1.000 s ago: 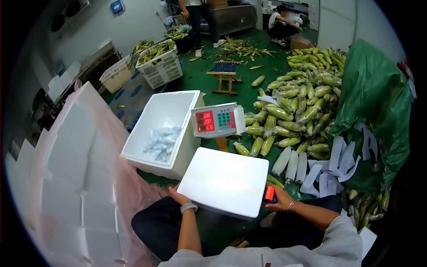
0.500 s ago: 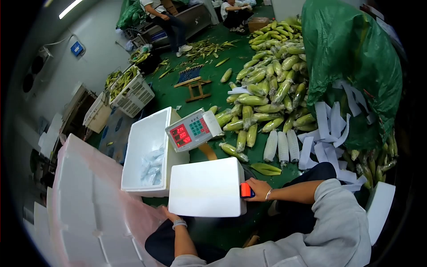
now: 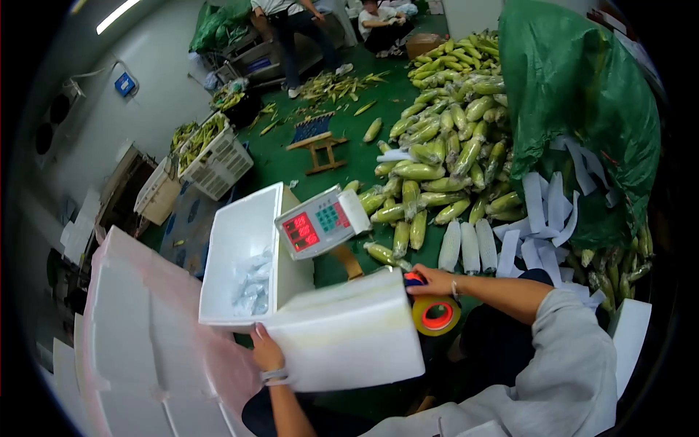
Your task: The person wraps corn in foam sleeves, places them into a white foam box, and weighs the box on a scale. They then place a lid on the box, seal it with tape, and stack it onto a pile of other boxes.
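A closed white foam box point(image 3: 342, 335) is tilted in front of me, with a long side facing up. My left hand point(image 3: 268, 351) grips its left end. My right hand point(image 3: 431, 281) is closed round a tape dispenser at the box's upper right corner. A wide roll of yellowish tape point(image 3: 418, 320) with an orange core hangs from that dispenser. Just beyond stands a scale display point(image 3: 320, 222) with lit red digits. Beside it is an open foam box point(image 3: 211, 255) with clear bluish packs point(image 3: 252, 285) in the bottom.
Wrapped corn point(image 3: 437, 156) lies heaped ahead, with white foam net sleeves point(image 3: 470, 247) near it. Stacked foam boxes point(image 3: 131, 320) under pink film stand left. A green sheet point(image 3: 575, 95) hangs right. A small stool point(image 3: 318, 146) and two people are farther back.
The foam box has tipped so its side now shows. My left hand has moved up its left end. The right hand has risen slightly, and the tape roll has come into view.
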A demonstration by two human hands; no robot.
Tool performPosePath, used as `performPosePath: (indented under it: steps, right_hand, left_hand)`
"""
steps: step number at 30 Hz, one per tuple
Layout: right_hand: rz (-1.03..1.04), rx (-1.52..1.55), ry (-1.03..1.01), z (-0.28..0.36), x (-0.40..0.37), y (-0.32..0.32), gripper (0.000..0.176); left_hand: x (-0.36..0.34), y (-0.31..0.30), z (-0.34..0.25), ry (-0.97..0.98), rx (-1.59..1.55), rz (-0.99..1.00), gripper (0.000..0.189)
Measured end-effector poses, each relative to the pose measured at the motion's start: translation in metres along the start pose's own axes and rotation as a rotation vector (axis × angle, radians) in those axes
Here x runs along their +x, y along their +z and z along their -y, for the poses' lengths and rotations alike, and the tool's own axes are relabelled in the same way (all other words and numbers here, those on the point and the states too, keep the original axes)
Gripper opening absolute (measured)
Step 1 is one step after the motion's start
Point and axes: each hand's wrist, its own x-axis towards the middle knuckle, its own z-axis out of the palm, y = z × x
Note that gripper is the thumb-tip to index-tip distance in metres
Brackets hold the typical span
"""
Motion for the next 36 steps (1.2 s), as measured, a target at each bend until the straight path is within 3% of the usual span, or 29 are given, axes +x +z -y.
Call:
performPosePath:
  steps: [2,3,4,5,6,7,9,12,13,14,16,18,20,22,24,26,28,31,32,34,36]
  right_hand:
    - [0.169,0.199,0.131,-0.02,0.043,-0.007,0.058]
    - [0.337,0.37,0.245,-0.03,0.058,-0.005,0.056]
    - [0.509,0.531,0.357,-0.035,0.065,-0.001,0.054]
    - [0.409,0.354,0.416,-0.028,0.056,0.002,0.051]
    - [0.634,0.417,0.418,-0.067,0.077,0.01,0.05]
    - [0.576,0.341,0.444,-0.063,0.07,0.011,0.05]
    - [0.539,0.253,0.483,-0.06,0.045,0.009,0.05]
    - [0.499,0.37,0.489,-0.078,0.018,-0.012,0.048]
    - [0.543,0.359,0.576,-0.093,0.008,-0.018,0.049]
    - [0.562,0.378,0.623,-0.117,-0.001,-0.021,0.051]
    - [0.498,0.297,0.685,-0.121,-0.04,-0.033,0.052]
    - [0.389,0.42,0.72,-0.117,-0.075,-0.036,0.051]
    - [0.225,0.526,0.539,-0.13,-0.09,-0.032,0.052]
    - [0.196,0.566,0.585,-0.121,-0.098,-0.034,0.049]
    - [0.232,0.562,0.653,-0.124,-0.101,-0.035,0.051]
    - [0.315,0.453,0.7,-0.126,-0.103,-0.034,0.052]
    - [0.255,0.386,0.71,-0.099,-0.119,-0.026,0.052]
    - [0.283,0.446,0.701,-0.08,-0.129,-0.018,0.052]
    - [0.314,0.412,0.641,-0.111,-0.12,-0.01,0.054]
    - [0.339,0.159,0.493,-0.089,-0.121,0.014,0.053]
    - [0.268,-0.288,0.424,-0.119,-0.105,0.047,0.056]
  left_hand:
    - [-0.028,-0.011,-0.067,0.252,0.541,0.147,0.062]
    - [0.01,-0.005,-0.025,0.589,0.598,0.219,0.069]
    - [0.018,-0.001,-0.011,0.604,0.598,0.203,0.069]
    - [0.022,0.001,-0.002,0.605,0.754,0.415,0.074]
    - [0.024,-0.002,-0.002,0.591,0.911,0.625,0.079]
    - [0.021,-0.005,-0.01,0.599,0.909,0.602,0.079]
    - [-0.008,-0.012,-0.011,0.567,1.223,0.615,0.089]
    - [-0.034,-0.013,-0.012,0.43,1.27,0.666,0.094]
    - [-0.038,-0.013,0.003,0.47,1.196,0.634,0.095]
    - [-0.045,-0.012,0.007,0.379,1.152,0.679,0.097]
    - [-0.072,-0.013,-0.001,0.178,1.005,0.859,0.099]
    - [-0.09,0.002,0.019,0.151,0.867,0.875,0.1]
    - [-0.119,0.017,0.017,-0.009,0.705,0.907,0.1]
    - [-0.153,0.029,-0.002,-0.317,0.452,0.982,0.096]
    - [-0.171,0.074,0.029,-0.693,-0.108,1.047,0.095]
    - [-0.207,0.085,-0.015,-0.789,-0.591,1.176,0.095]
    - [-0.221,0.1,-0.051,-0.902,-0.795,1.214,0.091]
    - [-0.206,0.16,-0.038,-0.79,-0.712,1.218,0.1]
    - [-0.204,0.173,-0.042,-0.78,-0.73,1.193,0.104]
    - [-0.198,0.186,-0.045,-0.746,-0.747,1.193,0.108]
    - [-0.193,0.195,-0.046,-0.759,-0.687,1.187,0.111]
